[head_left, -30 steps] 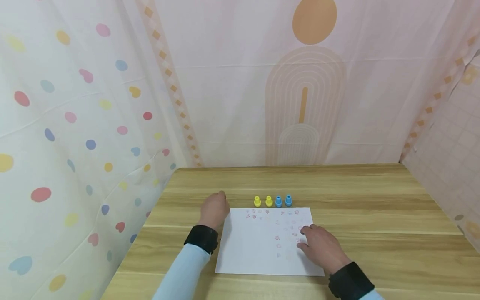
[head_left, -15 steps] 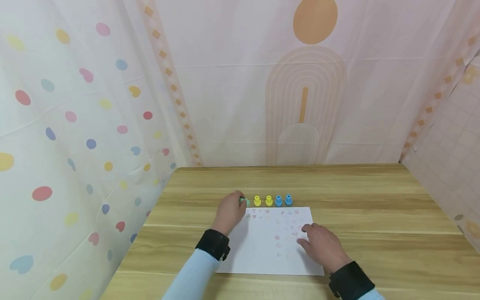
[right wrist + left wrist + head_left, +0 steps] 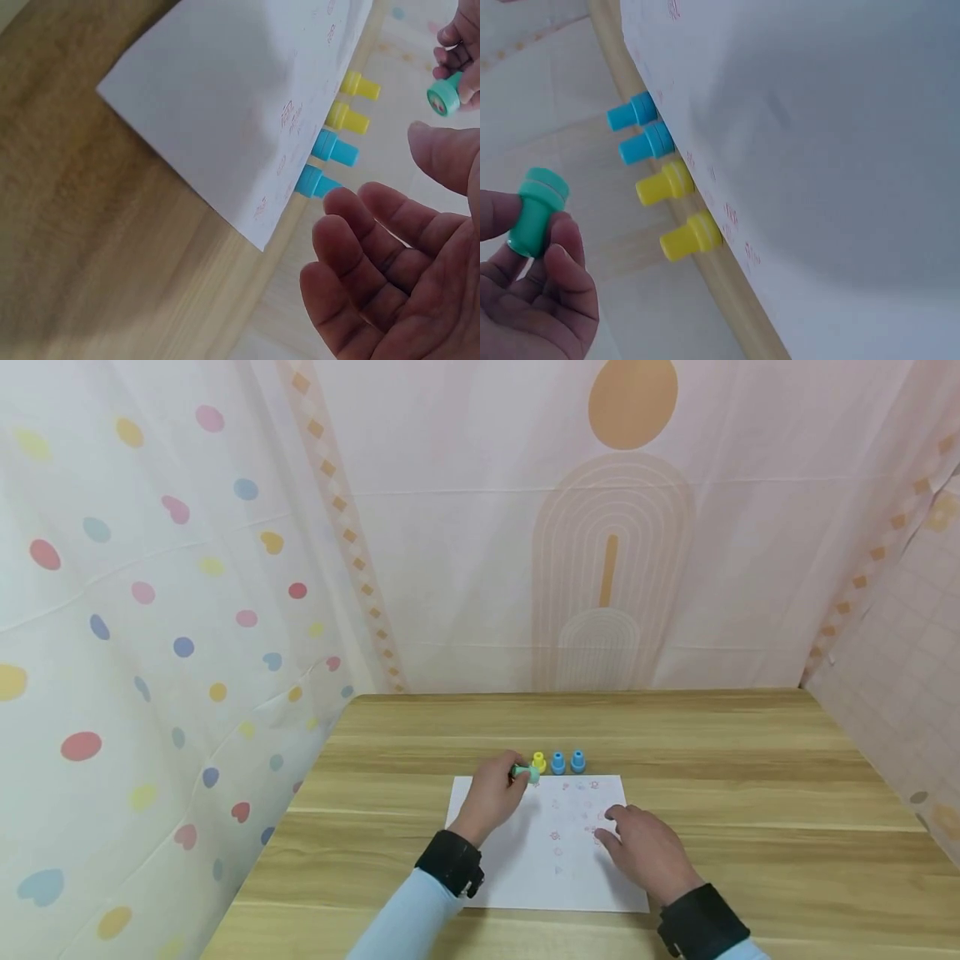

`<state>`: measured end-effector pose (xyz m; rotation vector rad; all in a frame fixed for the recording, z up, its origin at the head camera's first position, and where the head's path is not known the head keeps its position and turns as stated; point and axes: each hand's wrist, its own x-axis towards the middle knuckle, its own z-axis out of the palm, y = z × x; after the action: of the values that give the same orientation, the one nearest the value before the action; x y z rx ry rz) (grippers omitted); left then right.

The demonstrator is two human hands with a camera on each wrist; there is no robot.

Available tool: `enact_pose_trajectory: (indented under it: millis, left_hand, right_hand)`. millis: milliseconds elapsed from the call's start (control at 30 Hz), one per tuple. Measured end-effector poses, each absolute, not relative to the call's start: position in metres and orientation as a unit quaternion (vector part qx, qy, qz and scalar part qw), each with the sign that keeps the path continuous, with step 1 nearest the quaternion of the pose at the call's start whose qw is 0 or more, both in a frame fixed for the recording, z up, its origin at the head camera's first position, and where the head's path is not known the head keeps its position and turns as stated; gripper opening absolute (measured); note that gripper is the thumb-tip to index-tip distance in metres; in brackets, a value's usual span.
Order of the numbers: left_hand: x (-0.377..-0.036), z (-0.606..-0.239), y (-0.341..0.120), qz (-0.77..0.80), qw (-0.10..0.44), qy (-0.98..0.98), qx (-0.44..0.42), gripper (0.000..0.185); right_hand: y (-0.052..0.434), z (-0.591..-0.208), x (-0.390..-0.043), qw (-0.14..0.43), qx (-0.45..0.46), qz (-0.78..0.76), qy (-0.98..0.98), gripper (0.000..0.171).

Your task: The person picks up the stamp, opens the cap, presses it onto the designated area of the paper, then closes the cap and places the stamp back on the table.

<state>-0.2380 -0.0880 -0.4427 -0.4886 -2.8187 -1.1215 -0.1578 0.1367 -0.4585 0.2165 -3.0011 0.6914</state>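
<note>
My left hand (image 3: 491,795) pinches a green toy stamp (image 3: 538,214) between thumb and fingers, above the far part of a white sheet of paper (image 3: 517,877). In the right wrist view the stamp's round printing face (image 3: 441,99) shows a small picture. Small red and purple prints mark the paper's top and right side. Along its far edge stand two yellow stamps (image 3: 690,236) and two blue stamps (image 3: 646,142); in the head view the left hand hides one yellow one. My right hand (image 3: 648,853) lies over the paper's right edge, fingers loosely bent, holding nothing.
The paper lies on a wooden table (image 3: 750,793). Behind it hangs a pale curtain (image 3: 465,568) with an arch pattern, and a dotted curtain (image 3: 150,693) borders the left side. Both wrists wear black bands (image 3: 450,862).
My left hand has moved right from the paper's far left corner, bringing the green stamp into view and covering a yellow one. The right hand has stayed in place.
</note>
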Motion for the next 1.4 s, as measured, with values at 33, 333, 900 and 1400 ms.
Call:
enact_pose_trajectory:
  millis: [33,333,900,1400]
  left_hand:
    - [-0.238,-0.444,-0.087,-0.374,0.028,-0.912,-0.165,0.02]
    - [-0.23,-0.448,-0.071,-0.454,-0.038,-0.87,-0.19,0.017]
    - [-0.21,-0.455,-0.043,-0.498,-0.085,-0.828,-0.243,0.011]
    - [-0.208,-0.458,-0.042,-0.51,-0.105,-0.816,-0.251,0.014]
  right_hand:
    - [0.137,-0.459,-0.158,0.029,0.068,0.228,-0.971,0.028]
    - [0.135,-0.457,-0.162,-0.01,0.018,0.32,-0.947,0.035]
    - [0.134,-0.453,-0.162,-0.028,-0.009,0.488,-0.872,0.044]
    - [0.134,-0.453,-0.161,-0.039,-0.008,0.56,-0.828,0.028]
